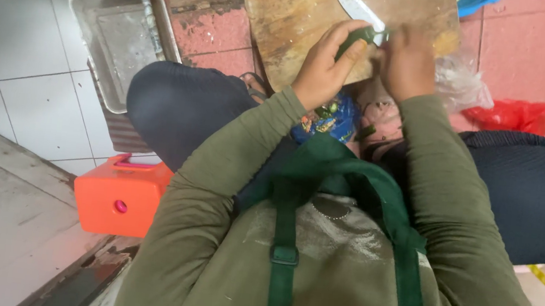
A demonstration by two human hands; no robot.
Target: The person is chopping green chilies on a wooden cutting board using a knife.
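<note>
Right now left hand (325,60) is wrapped tight round a green vegetable (356,39), right hand (406,62) grips a knife (355,5) w/ blade against it, both over wooden cutting board (302,13); metal tray (118,36) further left.

Left of your fingers you see white floor tiles (21,76). Pink floor tiles (536,60) lie to their right. Daylight is soft and even.

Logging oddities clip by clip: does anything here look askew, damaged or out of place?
The wooden cutting board sits on the floor, worn and stained. The left hand holds a green vegetable in mid-air; the right hand works a knife against it. Nothing spilled.
</note>
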